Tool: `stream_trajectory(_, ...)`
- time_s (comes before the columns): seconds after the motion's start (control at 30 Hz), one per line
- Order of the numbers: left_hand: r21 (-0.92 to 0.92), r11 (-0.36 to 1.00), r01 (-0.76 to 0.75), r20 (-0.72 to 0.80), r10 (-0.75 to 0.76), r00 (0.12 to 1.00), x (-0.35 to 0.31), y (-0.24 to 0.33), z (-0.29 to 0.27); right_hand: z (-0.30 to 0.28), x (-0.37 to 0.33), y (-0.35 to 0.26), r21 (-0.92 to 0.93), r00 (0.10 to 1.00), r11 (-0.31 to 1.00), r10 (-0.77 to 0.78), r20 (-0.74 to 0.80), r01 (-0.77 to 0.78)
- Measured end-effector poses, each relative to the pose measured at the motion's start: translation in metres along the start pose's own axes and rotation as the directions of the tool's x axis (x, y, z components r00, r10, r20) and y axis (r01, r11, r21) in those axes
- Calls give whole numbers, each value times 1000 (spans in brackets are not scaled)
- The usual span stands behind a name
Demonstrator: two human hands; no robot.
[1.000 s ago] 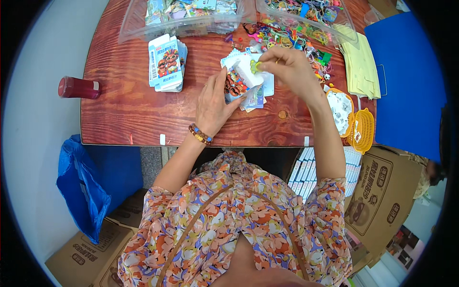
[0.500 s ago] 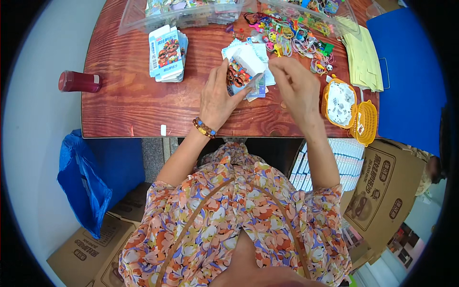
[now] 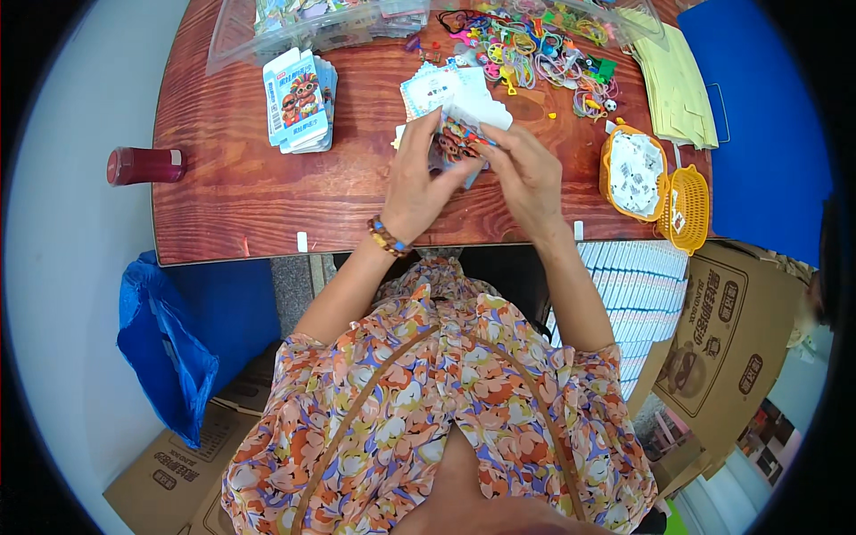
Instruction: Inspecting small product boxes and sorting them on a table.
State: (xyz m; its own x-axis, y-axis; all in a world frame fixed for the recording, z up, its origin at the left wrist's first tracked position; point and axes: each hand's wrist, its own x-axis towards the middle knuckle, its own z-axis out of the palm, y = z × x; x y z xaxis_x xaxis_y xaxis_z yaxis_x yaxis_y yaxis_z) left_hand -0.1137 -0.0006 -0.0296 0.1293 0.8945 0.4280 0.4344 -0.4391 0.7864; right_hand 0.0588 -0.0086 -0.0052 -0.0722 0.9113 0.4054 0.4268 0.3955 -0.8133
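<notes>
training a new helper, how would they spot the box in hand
On the red-brown table, find the left grip and right grip. The box between them shows colourful printed figures. Unlike the similarly printed stack at left, it is being held.

Print around me, bold and tiny.
Blue lettering crosses the top carton point(image 3: 299, 98) of the stack to my left. Dark lettering, partly in rounded frames, marks the large brown box point(image 3: 718, 352) on my right. I can't make out the marks on the white slips point(image 3: 635, 174) or the small box point(image 3: 459, 143) between my left hand point(image 3: 415, 183) and right hand point(image 3: 530, 178).
</notes>
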Motion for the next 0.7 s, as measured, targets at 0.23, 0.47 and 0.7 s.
stream_trajectory(0.23, -609, 763, 217, 57, -231, 971, -1, 15, -13, -20, -1, 5, 526, 961, 805, 208, 183, -275)
stream_trajectory(0.47, -363, 904, 227, 181, -170, 969, 2, 21, -30, -28, 5, 3, 449, 980, 883, 50, 194, -135)
stream_trajectory(0.7, -531, 766, 362, 298, -231, 926, -4, 15, -30, -33, 6, 9, 211, 945, 975, 0, 326, -73)
